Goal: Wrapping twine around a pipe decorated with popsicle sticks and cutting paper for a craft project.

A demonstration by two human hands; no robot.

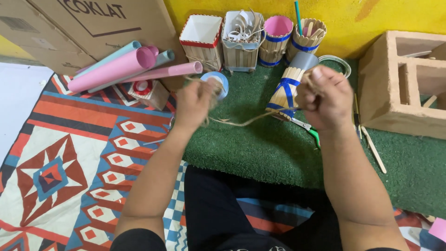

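Head view: a person sits on the floor, both arms reaching toward the middle of the frame.
Patterned mat (69, 153): covers the lower left, red, blue and white.
Green turf mat (260, 144): fills the centre and right; most of the craft things lie on it.
Cardboard box (93, 28): upper left, leaning behind the rolled paper tubes (125, 65).
Brick-coloured block (404, 79): right edge, hollow compartments facing the camera.
Stick-built holders (241, 39): four in a row at the top centre, against the yellow wall.
Stick cylinder (288, 88): lies tilted on the turf between the hands, banded in blue tape.
Left hand (195, 100): closed in a fist around a bundle of twine (241, 122).
Right hand (325, 97): closed in a fist gripping the other end of the twine, just beside the cylinder.
Twine: hangs slack between the two fists, low over the turf.
Scissors (309, 130): green-handled, on the turf under the right wrist.
Risk: as I judge it, a sharp pull could snap or fray the thin twine, or the slack loop could snag the cylinder and roll it.
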